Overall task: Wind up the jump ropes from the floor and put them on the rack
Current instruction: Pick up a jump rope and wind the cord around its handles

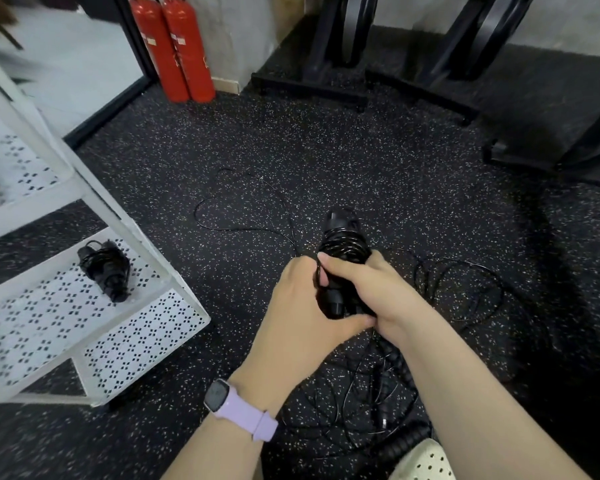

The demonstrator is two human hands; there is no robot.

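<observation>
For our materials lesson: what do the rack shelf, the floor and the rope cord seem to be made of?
Rack shelf: likely painted sheet metal, matte white, with punched hole patterns.
Floor: probably rubber, black with pale flecks.
Rope cord: thin, glossy black, perhaps plastic-coated; it holds stiff loops.

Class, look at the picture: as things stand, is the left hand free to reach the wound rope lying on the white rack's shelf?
Probably not yet. The left hand grips the jump rope being wound, together with the right hand. The path to the wound rope on the rack looks open, though.
</observation>
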